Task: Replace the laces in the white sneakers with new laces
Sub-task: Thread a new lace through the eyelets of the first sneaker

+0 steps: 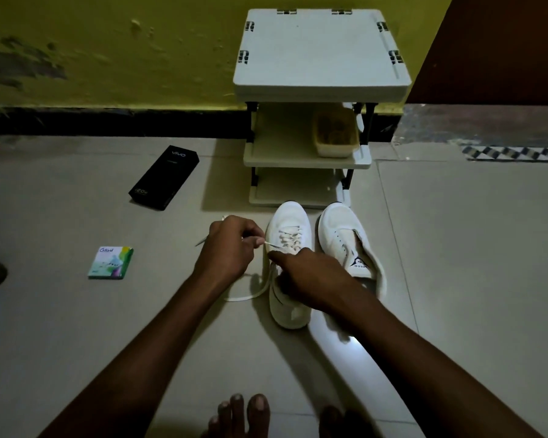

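Two white sneakers stand side by side on the tiled floor. The left sneaker [288,229] has a white lace crossed through its front eyelets. The right sneaker [345,232] shows bare eyelets and its tongue is folded out. My left hand [227,248] pinches a strand of the lace [271,245] just left of the laced shoe. My right hand [310,276] rests over that shoe's collar, fingers curled on its upper edge. A loose length of the lace [250,295] trails on the floor beside the shoe.
A white three-tier plastic rack [321,86] stands right behind the shoes, with a small tub [336,137] on its middle shelf. A black phone box [164,177] and a small green carton [110,262] lie on the floor to the left. My bare toes [244,412] show at the bottom.
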Demonstrator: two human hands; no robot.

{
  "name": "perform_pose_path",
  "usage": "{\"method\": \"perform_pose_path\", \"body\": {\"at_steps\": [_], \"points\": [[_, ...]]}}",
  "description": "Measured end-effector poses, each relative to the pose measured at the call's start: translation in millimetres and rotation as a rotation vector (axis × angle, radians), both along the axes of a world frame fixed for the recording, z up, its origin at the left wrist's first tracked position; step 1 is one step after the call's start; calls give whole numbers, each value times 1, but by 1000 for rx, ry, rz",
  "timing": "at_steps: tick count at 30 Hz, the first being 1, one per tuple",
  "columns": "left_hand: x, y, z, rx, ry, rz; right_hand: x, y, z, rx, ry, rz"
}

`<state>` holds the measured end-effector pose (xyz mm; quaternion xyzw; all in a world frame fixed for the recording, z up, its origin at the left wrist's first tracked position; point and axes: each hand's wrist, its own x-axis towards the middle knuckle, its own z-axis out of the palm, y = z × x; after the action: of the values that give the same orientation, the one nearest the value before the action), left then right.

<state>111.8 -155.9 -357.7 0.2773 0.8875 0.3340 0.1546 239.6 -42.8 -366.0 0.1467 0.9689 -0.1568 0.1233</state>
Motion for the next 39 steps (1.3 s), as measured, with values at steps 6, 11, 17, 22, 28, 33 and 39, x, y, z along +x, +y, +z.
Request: {"method": "perform_pose_path", "body": {"at_steps": [6,11,17,22,28,33,39], "points": [[3,-9,-8,24,-50,13,-8,0,-8,-98,74,-31],[6,-6,-10,25,-70,27,-1,6,-9,-344,236,-238],[12,3,-7,152,-243,99,5,8,-6,-460,426,-462],[16,19,-4,437,-665,129,17,15,8,-371,492,-216],[14,22,-4,378,-648,-95,21,26,27,-142,675,-131],[18,17,-6,337,-352,-266,20,37,15,-244,723,-354],[24,25,-12,249,-36,-162,20,42,6,-385,681,-414]]}}
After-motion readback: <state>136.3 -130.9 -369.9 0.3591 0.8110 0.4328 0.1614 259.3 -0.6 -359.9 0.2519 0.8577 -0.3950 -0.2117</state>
